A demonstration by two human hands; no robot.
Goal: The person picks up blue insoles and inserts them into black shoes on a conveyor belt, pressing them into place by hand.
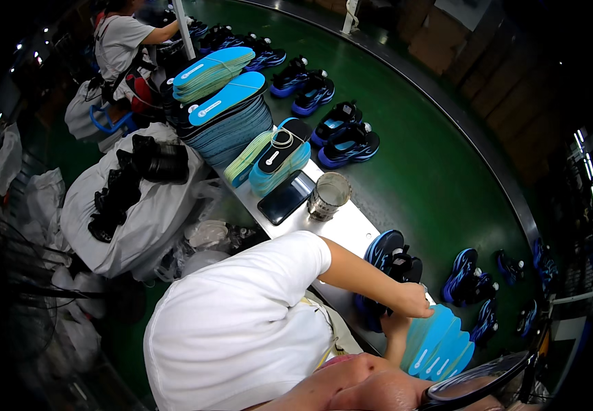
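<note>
My left arm, in a white sleeve, reaches across a narrow metal bench to a black and blue sneaker. My left hand is closed beside the sneaker; what its fingers hold is hidden. Just below it is my right hand, partly covered by the left, with its fingers not showing clearly. Next to both hands lies a fanned row of light blue insoles with white marks. Another dark sneaker with a blue sole stands close by on the left.
On the bench are a phone, a round can and tall insole stacks. Several sneakers stand on the green conveyor belt. A white sack with black items lies left. Another person works at the far left.
</note>
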